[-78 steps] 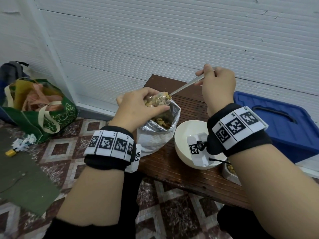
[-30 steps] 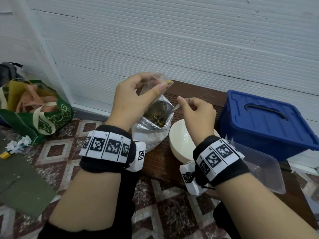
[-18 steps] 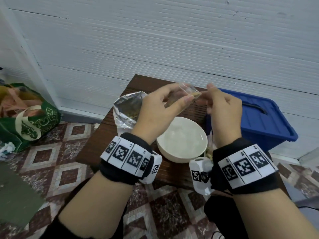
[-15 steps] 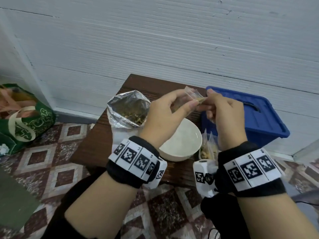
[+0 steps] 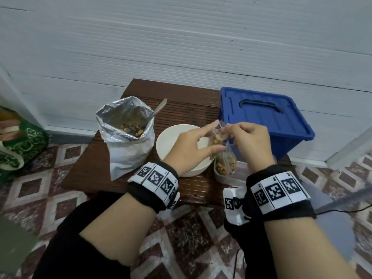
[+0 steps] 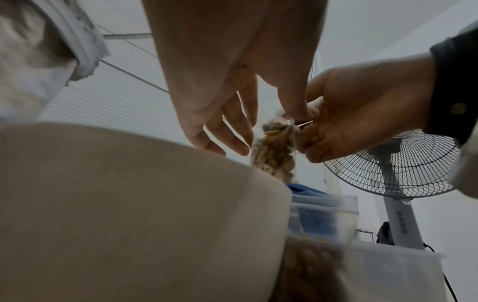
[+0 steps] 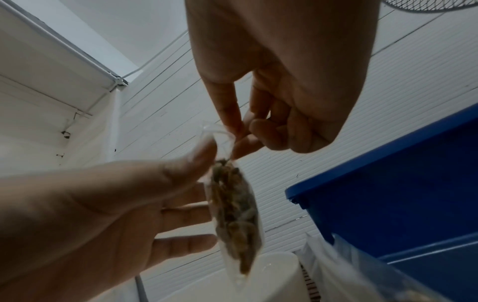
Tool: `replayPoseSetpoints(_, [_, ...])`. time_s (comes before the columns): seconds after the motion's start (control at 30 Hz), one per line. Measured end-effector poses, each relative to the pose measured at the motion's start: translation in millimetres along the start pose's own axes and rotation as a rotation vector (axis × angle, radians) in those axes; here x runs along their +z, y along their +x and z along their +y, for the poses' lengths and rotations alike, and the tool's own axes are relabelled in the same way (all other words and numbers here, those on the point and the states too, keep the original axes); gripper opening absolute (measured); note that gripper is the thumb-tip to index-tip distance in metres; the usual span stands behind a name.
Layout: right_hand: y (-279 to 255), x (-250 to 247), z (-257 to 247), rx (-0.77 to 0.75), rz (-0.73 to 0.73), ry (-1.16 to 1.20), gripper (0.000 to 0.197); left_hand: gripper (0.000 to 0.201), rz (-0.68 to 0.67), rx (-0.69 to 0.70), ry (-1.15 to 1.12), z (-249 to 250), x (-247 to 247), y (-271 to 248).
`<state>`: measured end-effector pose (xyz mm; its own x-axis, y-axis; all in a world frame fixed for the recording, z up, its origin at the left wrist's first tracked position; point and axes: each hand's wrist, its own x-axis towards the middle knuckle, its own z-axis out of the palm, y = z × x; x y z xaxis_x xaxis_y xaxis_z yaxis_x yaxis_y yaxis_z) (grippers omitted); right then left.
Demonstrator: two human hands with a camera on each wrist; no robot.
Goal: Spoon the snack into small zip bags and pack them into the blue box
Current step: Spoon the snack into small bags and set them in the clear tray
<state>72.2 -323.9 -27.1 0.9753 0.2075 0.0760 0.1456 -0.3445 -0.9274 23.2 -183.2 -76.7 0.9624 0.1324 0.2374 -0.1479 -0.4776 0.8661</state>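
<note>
A small clear zip bag [image 5: 219, 140] half full of brown snack hangs between my hands, just right of the white bowl [image 5: 173, 137]. My left hand [image 5: 213, 135] pinches its top edge with the thumb, the other fingers straight behind it. My right hand [image 5: 228, 128] pinches the same top edge from the other side. In the right wrist view the zip bag [image 7: 232, 204] dangles below the right fingertips [image 7: 240, 132]. The foil snack bag [image 5: 124, 133] stands open at the left with the spoon [image 5: 159, 108] in it. The blue box [image 5: 261, 117] sits at the back right, lid on.
A clear plastic container [image 5: 227, 176] holding filled zip bags [image 5: 225, 164] stands below my hands at the front right of the brown wooden table [image 5: 181, 101]. A green shopping bag [image 5: 18, 150] lies on the tiled floor at left. A standing fan [image 6: 403, 163] is at the right.
My right hand left the spoon in the foil bag and took the zip bag's top. Both hands carried the bag right, past the bowl, and lower.
</note>
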Motion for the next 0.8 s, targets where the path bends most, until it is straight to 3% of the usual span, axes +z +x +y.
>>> replayPoseSetpoints(0.1, [-0.1,-3.2,-0.2,-0.006,-0.010,0.023,0.022,0.073,-0.016,-0.042,-0.006,-4.2,0.0,1.3])
replayPoseSetpoints(0.23, [-1.5,-3.2,-0.2,-0.008,-0.030,0.043,0.025,0.049,0.041,-0.006,-0.004,-7.2,1.3,1.2])
replayPoseSetpoints(0.37, [-4.6,0.4,-2.4,-0.037,-0.033,0.000,0.043,0.043,0.086,-0.008,-0.016,-8.9,2.4,2.6])
replayPoseSetpoints(0.5, [-6.4,3.6,-4.9,-0.100,-0.010,-0.188,0.033,0.039,0.103,0.007,0.020,-10.0,3.8,3.9])
replayPoseSetpoints(0.6, [-3.6,0.9,-3.5,-0.143,0.067,-0.281,0.020,0.043,0.102,0.012,0.015,-8.5,5.4,3.9])
replayPoseSetpoints(0.73, [-2.4,-11.1,-6.9,-0.146,0.144,-0.260,0.021,0.064,0.045,-0.009,0.007,-2.8,4.4,2.2])
replayPoseSetpoints(0.8, [-2.4,-19.9,-9.1,-0.137,0.195,-0.248,0.024,0.064,0.043,-0.027,0.003,-2.6,2.0,1.8])
